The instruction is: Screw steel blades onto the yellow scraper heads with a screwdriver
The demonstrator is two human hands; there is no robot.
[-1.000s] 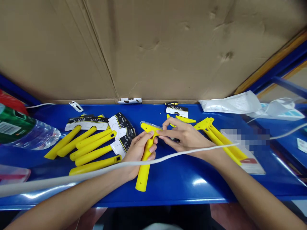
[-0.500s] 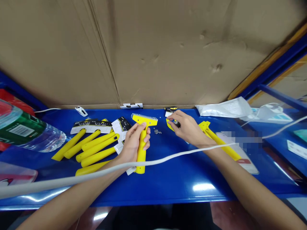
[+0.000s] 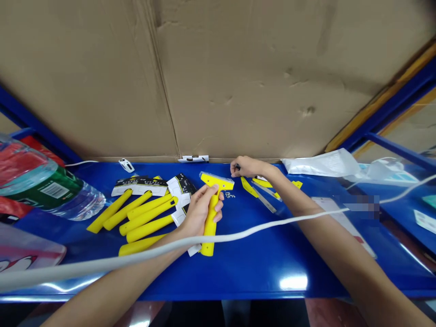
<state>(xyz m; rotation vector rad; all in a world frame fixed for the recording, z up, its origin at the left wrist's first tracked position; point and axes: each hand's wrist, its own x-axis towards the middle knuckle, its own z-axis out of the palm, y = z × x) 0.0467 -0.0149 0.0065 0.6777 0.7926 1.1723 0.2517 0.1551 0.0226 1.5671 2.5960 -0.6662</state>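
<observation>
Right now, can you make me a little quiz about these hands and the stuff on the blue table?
1. Is the scraper gripped by the left hand or the right hand?
2. True or false: the bottle is standing upright.
3. What colour is the table? A red, B blue, C white.

Key: 1 left hand; 2 false, it lies on its side; 3 B.
</observation>
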